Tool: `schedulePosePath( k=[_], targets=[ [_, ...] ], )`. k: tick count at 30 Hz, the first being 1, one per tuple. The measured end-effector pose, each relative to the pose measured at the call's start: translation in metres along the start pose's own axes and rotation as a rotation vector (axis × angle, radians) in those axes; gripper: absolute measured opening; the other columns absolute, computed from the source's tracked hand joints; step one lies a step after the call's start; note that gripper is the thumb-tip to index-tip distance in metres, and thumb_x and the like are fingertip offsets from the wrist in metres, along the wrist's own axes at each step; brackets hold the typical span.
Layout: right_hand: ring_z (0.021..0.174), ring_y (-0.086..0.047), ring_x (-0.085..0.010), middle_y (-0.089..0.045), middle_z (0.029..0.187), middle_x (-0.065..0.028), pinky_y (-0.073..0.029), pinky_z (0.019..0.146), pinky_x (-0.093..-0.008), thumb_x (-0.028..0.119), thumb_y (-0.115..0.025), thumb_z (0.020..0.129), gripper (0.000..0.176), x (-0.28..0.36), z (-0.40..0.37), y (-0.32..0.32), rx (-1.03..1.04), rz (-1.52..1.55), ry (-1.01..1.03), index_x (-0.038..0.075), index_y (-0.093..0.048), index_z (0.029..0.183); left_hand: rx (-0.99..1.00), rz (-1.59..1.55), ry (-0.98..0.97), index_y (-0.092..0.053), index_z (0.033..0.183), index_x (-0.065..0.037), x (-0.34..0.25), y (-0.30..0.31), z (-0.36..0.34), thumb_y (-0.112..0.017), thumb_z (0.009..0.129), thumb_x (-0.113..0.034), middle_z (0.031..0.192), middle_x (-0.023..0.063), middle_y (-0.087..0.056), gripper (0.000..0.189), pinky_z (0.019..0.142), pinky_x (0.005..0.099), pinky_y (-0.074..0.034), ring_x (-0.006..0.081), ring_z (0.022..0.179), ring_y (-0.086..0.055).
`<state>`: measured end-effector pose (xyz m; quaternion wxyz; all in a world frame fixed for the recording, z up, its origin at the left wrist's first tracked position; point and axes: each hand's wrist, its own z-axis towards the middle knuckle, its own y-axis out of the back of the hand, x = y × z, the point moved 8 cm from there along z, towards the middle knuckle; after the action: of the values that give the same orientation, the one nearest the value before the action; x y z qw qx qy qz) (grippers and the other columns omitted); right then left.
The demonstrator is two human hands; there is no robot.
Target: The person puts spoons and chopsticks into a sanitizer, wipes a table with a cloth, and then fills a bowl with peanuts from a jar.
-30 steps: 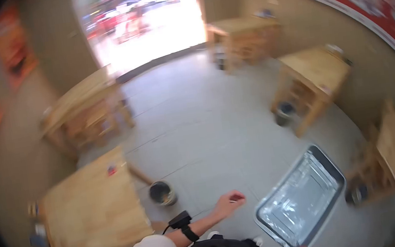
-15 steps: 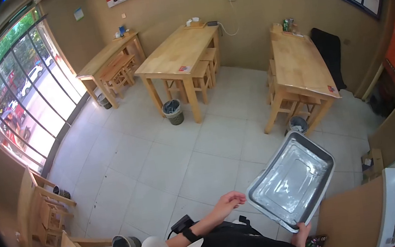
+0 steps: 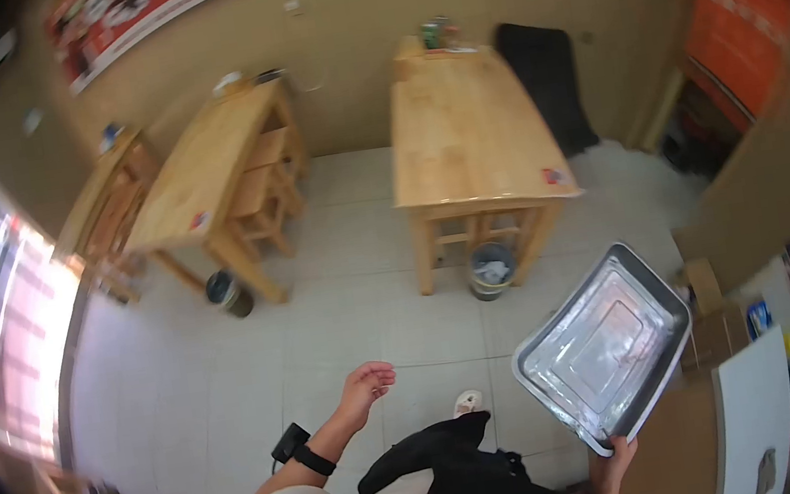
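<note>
A rectangular metal tray hangs tilted at the lower right, its shiny inside facing up. My right hand grips its bottom corner, with the thumb at the rim. My left hand is in the air left of the tray, apart from it, with nothing in it and its fingers loosely bent and partly spread. A black strap with a small black device sits on my left forearm.
A wooden table stands ahead with a bin at its near end. Another table with stools and a bin is to the left. A counter and cardboard boxes are at the right.
The view has turned right, so the tables and bins have shifted left. My left hand is farther from the tray. A foot now shows on the floor. The tray stays in my right hand.
</note>
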<state>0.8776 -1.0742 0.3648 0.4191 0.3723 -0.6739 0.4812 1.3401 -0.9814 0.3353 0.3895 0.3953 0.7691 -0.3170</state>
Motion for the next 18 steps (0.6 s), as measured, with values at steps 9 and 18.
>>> schedulePosePath(
  k=[9, 18],
  targets=[
    [0.092, -0.048, -0.0195, -0.049, 0.101, -0.0098, -0.037, 0.082, -0.0296, 0.005, -0.046, 0.065, 0.048, 0.031, 0.15, 0.019, -0.301, -0.037, -0.019, -0.005, -0.041, 0.111, 0.613, -0.365, 0.134, -0.053, 0.099, -0.005, -0.099, -0.359, 0.178, -0.047, 0.08, -0.012, 0.089, 0.0038, -0.055, 0.021, 0.076, 0.0274, -0.042, 0.0147, 0.085, -0.053],
    [0.07, -0.045, -0.0135, -0.047, 0.077, -0.0041, -0.037, 0.067, -0.0284, 0.013, -0.051, 0.07, 0.023, 0.046, 0.405, 0.027, -0.272, -0.121, -0.008, -0.001, -0.049, 0.088, 0.825, -0.318, 0.096, -0.052, 0.099, -0.005, -0.123, -0.581, 0.311, -0.042, 0.064, 0.002, 0.089, 0.0039, -0.054, 0.038, 0.073, 0.0261, -0.043, 0.0142, 0.085, -0.053]
  ],
)
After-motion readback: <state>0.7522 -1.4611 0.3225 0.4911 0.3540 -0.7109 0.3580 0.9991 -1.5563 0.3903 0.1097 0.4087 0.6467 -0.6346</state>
